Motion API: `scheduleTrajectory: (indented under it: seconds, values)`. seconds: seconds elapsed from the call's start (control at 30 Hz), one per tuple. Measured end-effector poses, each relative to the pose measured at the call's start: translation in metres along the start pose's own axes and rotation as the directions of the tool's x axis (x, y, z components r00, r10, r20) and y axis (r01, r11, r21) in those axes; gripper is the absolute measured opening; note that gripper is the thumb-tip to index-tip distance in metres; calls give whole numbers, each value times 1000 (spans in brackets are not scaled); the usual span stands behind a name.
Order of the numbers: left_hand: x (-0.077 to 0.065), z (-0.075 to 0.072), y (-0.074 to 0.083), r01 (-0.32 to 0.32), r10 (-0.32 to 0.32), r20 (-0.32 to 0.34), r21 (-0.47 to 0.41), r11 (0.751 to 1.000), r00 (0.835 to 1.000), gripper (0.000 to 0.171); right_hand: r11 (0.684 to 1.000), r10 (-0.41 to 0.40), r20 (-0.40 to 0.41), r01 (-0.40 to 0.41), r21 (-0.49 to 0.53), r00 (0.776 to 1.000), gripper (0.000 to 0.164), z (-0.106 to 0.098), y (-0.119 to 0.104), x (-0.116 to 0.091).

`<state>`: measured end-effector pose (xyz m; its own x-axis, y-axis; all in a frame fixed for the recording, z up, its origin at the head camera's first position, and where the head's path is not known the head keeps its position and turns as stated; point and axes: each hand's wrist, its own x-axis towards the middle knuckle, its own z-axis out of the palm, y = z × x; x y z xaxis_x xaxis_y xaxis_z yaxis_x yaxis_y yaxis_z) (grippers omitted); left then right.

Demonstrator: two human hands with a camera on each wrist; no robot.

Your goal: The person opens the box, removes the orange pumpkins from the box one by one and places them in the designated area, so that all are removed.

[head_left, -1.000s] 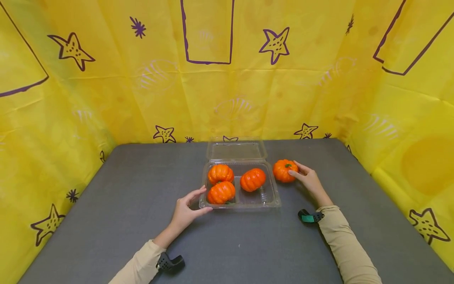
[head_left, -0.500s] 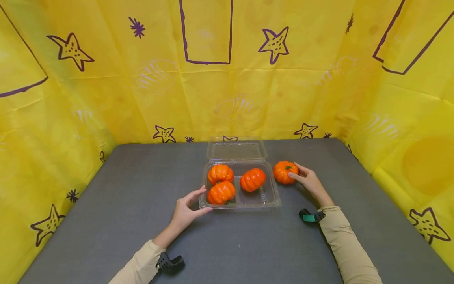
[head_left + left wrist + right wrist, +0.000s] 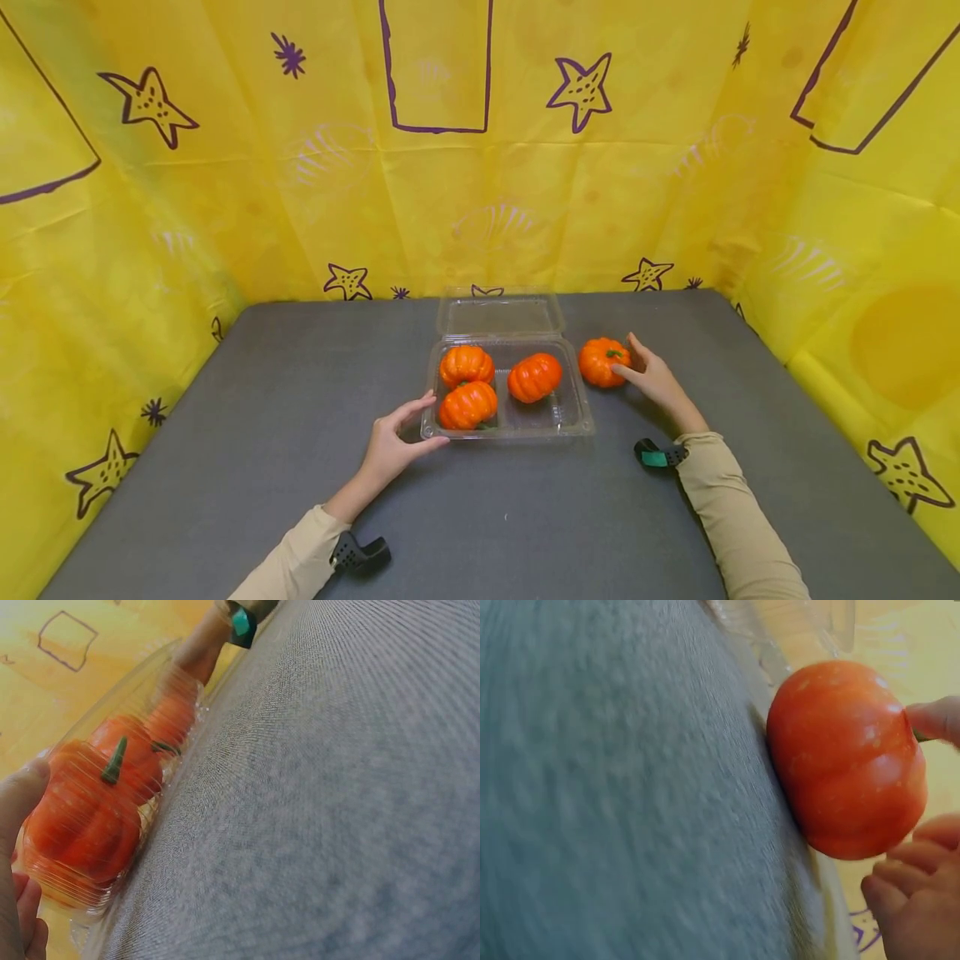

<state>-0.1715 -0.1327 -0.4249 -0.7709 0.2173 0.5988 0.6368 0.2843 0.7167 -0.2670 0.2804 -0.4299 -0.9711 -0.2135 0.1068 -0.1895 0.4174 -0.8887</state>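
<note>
A clear plastic clamshell container (image 3: 536,432) lies with its lid (image 3: 498,315) folded back. Two orange pumpkins, the nearer one (image 3: 468,406) and the farther one (image 3: 467,365), sit in its left half; a third pumpkin (image 3: 535,377) is in the right half. My left hand (image 3: 390,442) holds the container's near left corner, thumb at the front and fingers at the side. Right of the container, another pumpkin (image 3: 847,761) rests on the table. The right hand (image 3: 660,385) has its thumb at that pumpkin's stem, while its fingers stand slightly away from the side.
A grey cloth covers the table (image 3: 517,533). Yellow patterned fabric (image 3: 480,183) rises behind and along both sides, and the lid reaches close to the back edge. Black bands are on both wrists, the right one (image 3: 660,455) with a green patch.
The pumpkin outside the container has shifted slightly to the right. My right fingers have spread away from its side. The left hand and the container have stayed put.
</note>
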Motion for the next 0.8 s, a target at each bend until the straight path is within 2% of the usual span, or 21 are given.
scheduleTrajectory:
  seconds: [0.2,0.33,0.57,0.8]
  values:
    - [0,0,0,6,-6,0,3,1000,1000,52,997,-75,-33,75,-3,997,68,-5,-2,-1]
    - [0,0,0,1,-1,6,2,1000,1000,52,989,-144,-86,146,15,986,67,-5,-14,-4]
    - [-1,0,-1,-26,26,-4,5,1000,1000,51,939,-343,-163,342,-33,925,65,10,-63,-17]
    - [-2,1,-2,-26,26,-14,15,1000,1000,51,880,-475,-148,471,-61,867,62,29,-79,-14]
